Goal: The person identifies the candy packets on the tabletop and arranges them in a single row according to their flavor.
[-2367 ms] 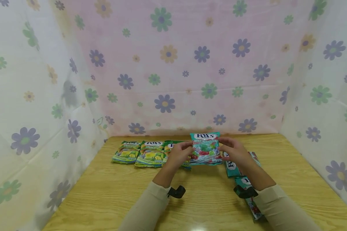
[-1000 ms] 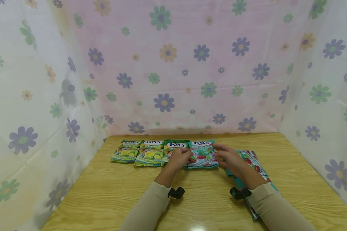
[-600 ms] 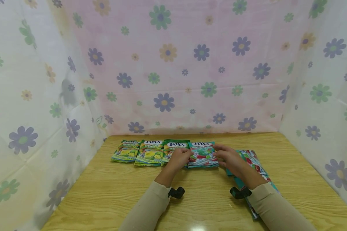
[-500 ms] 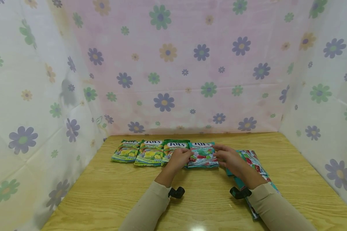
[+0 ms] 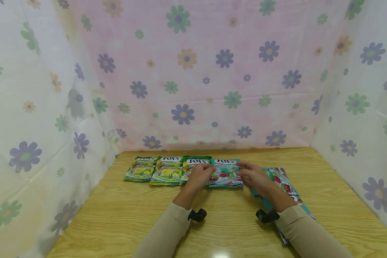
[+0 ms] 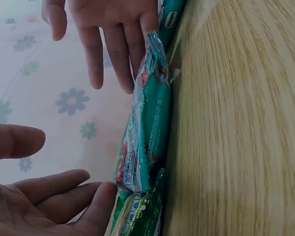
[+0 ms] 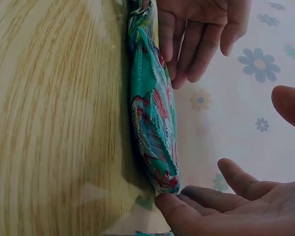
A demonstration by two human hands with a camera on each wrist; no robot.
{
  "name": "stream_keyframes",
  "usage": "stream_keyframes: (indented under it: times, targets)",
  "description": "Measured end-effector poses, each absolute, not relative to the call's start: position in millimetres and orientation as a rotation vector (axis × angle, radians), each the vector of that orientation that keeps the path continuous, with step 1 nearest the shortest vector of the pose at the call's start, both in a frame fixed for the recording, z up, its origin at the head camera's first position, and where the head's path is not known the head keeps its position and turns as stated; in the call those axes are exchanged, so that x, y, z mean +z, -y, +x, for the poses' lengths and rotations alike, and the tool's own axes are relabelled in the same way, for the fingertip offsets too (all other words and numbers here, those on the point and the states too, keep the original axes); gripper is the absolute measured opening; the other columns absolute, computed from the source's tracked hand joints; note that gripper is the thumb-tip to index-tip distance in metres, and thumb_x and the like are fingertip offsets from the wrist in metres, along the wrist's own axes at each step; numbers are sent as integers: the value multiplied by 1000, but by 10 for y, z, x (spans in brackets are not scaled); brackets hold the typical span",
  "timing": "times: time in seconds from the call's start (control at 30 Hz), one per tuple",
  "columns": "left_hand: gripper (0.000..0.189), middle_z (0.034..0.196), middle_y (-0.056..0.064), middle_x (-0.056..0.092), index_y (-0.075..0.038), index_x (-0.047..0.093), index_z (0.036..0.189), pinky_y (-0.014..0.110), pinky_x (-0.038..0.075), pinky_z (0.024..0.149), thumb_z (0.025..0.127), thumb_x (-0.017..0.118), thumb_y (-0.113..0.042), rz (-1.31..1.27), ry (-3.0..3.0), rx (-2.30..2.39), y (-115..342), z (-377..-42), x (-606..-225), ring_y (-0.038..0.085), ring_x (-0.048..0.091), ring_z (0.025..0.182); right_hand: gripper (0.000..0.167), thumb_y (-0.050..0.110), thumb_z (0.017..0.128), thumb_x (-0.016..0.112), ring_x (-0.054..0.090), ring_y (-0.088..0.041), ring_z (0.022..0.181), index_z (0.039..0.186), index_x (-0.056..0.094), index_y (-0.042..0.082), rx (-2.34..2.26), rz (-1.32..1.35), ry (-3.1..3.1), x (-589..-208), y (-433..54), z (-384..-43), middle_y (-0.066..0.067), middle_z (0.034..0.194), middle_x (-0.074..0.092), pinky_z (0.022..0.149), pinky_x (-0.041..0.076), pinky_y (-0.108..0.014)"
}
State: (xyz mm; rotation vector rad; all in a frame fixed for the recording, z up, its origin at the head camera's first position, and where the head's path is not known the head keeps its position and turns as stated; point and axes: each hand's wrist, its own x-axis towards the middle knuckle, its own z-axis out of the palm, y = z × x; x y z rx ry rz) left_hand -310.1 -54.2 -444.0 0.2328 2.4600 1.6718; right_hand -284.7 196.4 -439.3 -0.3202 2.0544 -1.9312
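A teal Fox's Mint Blossom candy bag (image 5: 226, 175) lies flat on the table, at the right end of a row of green Fox's Spring Tea candy bags (image 5: 166, 172). My left hand (image 5: 198, 178) is at the teal bag's left edge, partly covering the nearest green bag (image 5: 196, 161). At its right edge is my right hand (image 5: 257, 179). Both wrist views show loosely extended fingers: the left hand (image 6: 59, 204) has its fingertips by the bag's (image 6: 146, 123) edge, and the right hand (image 7: 241, 209) has fingertips at the opposite end. Neither hand curls around the bag.
More teal candy bags (image 5: 282, 179) lie at the right, partly hidden by my right hand and forearm. The wooden table (image 5: 132, 218) ends at a flower-patterned cloth backdrop (image 5: 200, 100), with cloth also on both sides.
The Mint Blossom bag was held up between both hands; it has come down beside the green bags. Over the last half second, the hands have barely shifted.
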Motion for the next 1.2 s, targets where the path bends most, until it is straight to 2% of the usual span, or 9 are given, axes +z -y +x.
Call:
stream_keyframes:
  times: [0.1, 0.3, 0.4, 0.53, 0.6, 0.67, 0.77, 0.83, 1.2]
  targets:
    - [48, 121, 5, 70, -10, 65, 140, 40, 53, 83, 105, 57, -41, 221, -2451, 1698, 525, -3104, -4436, 23, 65, 95, 67, 19, 108, 53, 9, -46, 159, 163, 21, 1, -1925, -334, -2067, -4389, -1950, -2842, -26, 171, 11, 130, 17, -53]
    - [47, 134, 4, 68, -13, 67, 139, 46, 55, 95, 105, 57, -44, 199, -2447, 1677, 522, -3089, -4444, 23, 65, 115, 65, 18, 108, 52, 11, -46, 158, 163, 22, 0, -1924, -368, -2079, -4405, -1931, -2834, -27, 170, 13, 131, 17, -52]
    - [45, 132, 5, 68, -12, 66, 139, 45, 54, 91, 106, 57, -40, 202, -2434, 1670, 520, -3086, -4442, 23, 64, 104, 64, 19, 109, 51, 13, -46, 158, 163, 22, 1, -1917, -372, -2087, -4413, -1929, -2827, -27, 170, 14, 131, 17, -52]
    - [44, 117, 14, 69, -9, 65, 139, 43, 52, 87, 107, 55, -38, 227, -2425, 1662, 516, -3084, -4440, 25, 57, 84, 64, 22, 110, 50, 14, -46, 158, 163, 22, 1, -1873, -379, -2107, -4415, -1930, -2820, -26, 170, 16, 130, 18, -53]
    - [45, 118, 15, 69, -8, 65, 139, 45, 52, 88, 107, 55, -37, 237, -2428, 1652, 514, -3081, -4442, 25, 60, 90, 64, 24, 110, 50, 14, -46, 158, 163, 22, 1, -1853, -377, -2112, -4420, -1933, -2821, -26, 170, 17, 130, 19, -53]
    - [45, 126, 13, 68, -7, 65, 139, 48, 54, 95, 107, 56, -37, 240, -2435, 1641, 513, -3077, -4445, 26, 64, 107, 64, 24, 110, 50, 15, -46, 158, 163, 22, 1, -1849, -372, -2109, -4424, -1933, -2825, -25, 170, 17, 130, 19, -54]
    - [45, 139, 9, 64, -7, 66, 138, 55, 52, 104, 106, 57, -37, 237, -2434, 1638, 514, -3074, -4451, 31, 59, 129, 65, 27, 110, 51, 15, -47, 157, 163, 23, 1, -1838, -376, -2111, -4435, -1935, -2834, -26, 170, 17, 130, 19, -54]
    - [44, 140, 9, 63, -7, 66, 137, 57, 50, 107, 106, 57, -38, 233, -2435, 1633, 515, -3075, -4454, 33, 57, 132, 66, 28, 109, 52, 15, -47, 157, 163, 23, 1, -1833, -374, -2112, -4442, -1934, -2839, -26, 169, 17, 130, 19, -54]
    - [43, 139, 11, 63, -8, 67, 136, 57, 51, 105, 106, 58, -38, 213, -2446, 1607, 506, -3095, -4472, 34, 58, 130, 70, 31, 108, 54, 15, -48, 157, 162, 22, -1, -1822, -395, -2101, -4465, -1937, -2852, -27, 169, 16, 130, 17, -55]
